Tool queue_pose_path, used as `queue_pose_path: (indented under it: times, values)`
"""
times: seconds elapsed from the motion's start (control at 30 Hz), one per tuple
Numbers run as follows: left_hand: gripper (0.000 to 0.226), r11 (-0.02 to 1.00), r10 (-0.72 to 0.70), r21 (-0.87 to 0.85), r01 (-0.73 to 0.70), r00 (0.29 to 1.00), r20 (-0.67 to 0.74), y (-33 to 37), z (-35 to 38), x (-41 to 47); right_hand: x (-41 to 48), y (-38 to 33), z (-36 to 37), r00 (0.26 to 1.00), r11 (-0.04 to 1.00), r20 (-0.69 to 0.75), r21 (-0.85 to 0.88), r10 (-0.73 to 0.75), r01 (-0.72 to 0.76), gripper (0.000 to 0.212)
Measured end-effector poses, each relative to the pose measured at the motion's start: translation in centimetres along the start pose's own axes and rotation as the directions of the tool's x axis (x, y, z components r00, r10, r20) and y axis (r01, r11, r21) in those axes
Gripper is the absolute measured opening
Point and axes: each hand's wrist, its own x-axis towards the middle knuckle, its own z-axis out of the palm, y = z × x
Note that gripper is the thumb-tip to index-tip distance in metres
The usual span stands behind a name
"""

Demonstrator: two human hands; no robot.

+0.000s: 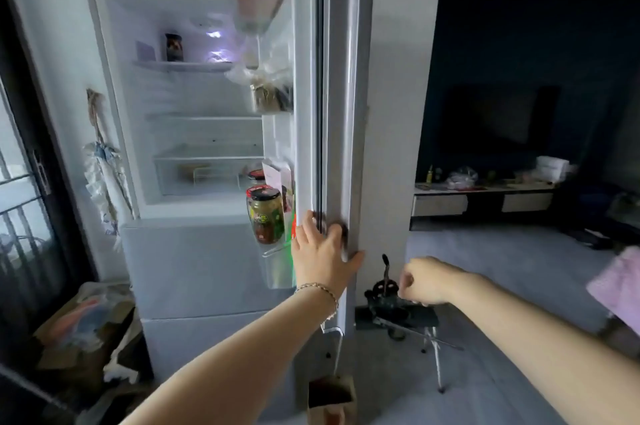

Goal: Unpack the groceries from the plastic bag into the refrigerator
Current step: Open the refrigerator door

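Observation:
The white refrigerator [194, 262] stands open, its door [341, 113] swung edge-on toward me. My left hand [323, 253] grips the door's edge low down, fingers wrapped around it. My right hand [420, 281] hangs loosely curled to the right of the door and holds nothing I can see. The door racks carry a jar of pickles [265, 215], a red-lidded jar [256, 175] and bagged food [268, 92]. A dark jar [174, 47] stands on the top shelf. The plastic grocery bag may be the one on the far sideboard [460, 178]; I cannot tell.
A small black stand with a dark tool [388, 300] sits on the floor right of the door. Boxes and bags [86, 327] pile up at lower left. A brown paper bag [330, 400] stands below the door. A low sideboard [485, 201] lies far right.

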Motion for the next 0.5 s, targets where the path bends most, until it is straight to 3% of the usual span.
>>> queue_pose_path:
  times: [0.13, 0.2, 0.33, 0.4, 0.5]
  values:
    - [0.052, 0.998, 0.009, -0.06, -0.008, 1.0, 0.026, 3.5, 1.9, 0.6, -1.5, 2.8, -0.2, 0.998, 0.998, -0.008, 0.017, 0.064, -0.063, 0.027]
    - [0.048, 0.996, -0.025, -0.088, 0.024, 1.0, -0.013, 4.7, 2.2, 0.8, -2.2, 3.5, -0.1, 0.997, 0.997, 0.0, 0.019, 0.075, -0.075, 0.021]
    - [0.038, 0.996, 0.011, -0.087, -0.008, 0.999, 0.04, 4.6, 1.5, 1.0, -3.3, 3.1, 0.4, 0.999, 0.999, -0.002, -0.022, 0.047, -0.047, 0.015]
    - [0.03, 0.991, 0.064, -0.122, -0.051, 0.992, 0.111, 2.7, 0.5, 0.7, -3.7, 1.7, 0.8, 1.0, 0.999, 0.019, -0.04, 0.016, -0.015, 0.021]
    - [0.022, 0.992, 0.017, -0.12, 0.023, 0.945, 0.326, -2.4, -1.2, -0.7, -4.0, -2.0, 1.8, 0.992, 0.994, 0.095, -0.058, -0.084, 0.09, 0.025]
